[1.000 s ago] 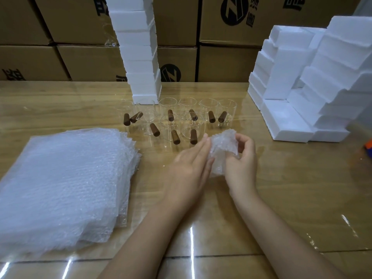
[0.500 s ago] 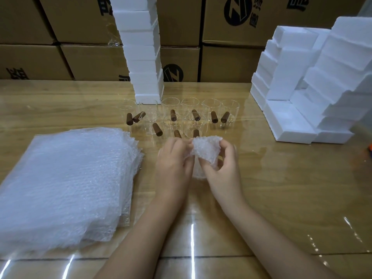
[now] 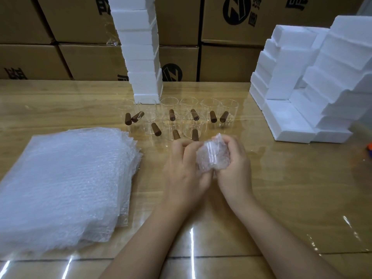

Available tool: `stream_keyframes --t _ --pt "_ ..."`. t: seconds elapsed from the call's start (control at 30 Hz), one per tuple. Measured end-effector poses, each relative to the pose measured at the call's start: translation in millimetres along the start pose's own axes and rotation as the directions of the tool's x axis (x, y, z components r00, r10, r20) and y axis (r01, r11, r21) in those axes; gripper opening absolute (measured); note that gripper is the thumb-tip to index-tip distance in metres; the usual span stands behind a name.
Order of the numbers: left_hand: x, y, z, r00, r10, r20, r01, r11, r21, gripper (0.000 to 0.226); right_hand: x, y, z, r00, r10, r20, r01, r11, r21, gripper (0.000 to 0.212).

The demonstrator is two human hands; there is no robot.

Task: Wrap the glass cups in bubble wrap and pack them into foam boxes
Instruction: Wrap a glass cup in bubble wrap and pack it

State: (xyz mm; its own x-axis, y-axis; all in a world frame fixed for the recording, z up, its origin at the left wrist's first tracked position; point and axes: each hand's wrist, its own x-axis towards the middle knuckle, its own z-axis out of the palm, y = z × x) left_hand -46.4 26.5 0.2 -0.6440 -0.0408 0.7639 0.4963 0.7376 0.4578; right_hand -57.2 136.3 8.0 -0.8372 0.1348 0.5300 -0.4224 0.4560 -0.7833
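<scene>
We find the left hand (image 3: 184, 170) and right hand (image 3: 234, 164) curled round a wrapped cup (image 3: 213, 158) over the middle of the worktop (image 3: 291, 194). Risks, in our judgement: the loose wrap may spring open, or the bundle may knock the bare cups (image 3: 188, 115) just beyond at 12 o'clock. The foam boxes (image 3: 289, 121) wait at 2 o'clock.
</scene>
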Motion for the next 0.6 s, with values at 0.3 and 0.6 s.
stream_keyframes --t 0.3,0.6 --pt "3.9 -12.2 2.1 0.941 -0.337 0.035 0.336 0.916 -0.217 0.032 -4.8 0.7 2.6 0.968 -0.213 0.136 0.206 0.976 0.067 0.071" --pt "-0.8 -6.3 9.1 0.946 -0.321 0.053 0.31 0.841 -0.444 0.042 -3.3 10.0 2.3 0.968 0.043 0.248 -0.072 0.992 0.108 0.056"
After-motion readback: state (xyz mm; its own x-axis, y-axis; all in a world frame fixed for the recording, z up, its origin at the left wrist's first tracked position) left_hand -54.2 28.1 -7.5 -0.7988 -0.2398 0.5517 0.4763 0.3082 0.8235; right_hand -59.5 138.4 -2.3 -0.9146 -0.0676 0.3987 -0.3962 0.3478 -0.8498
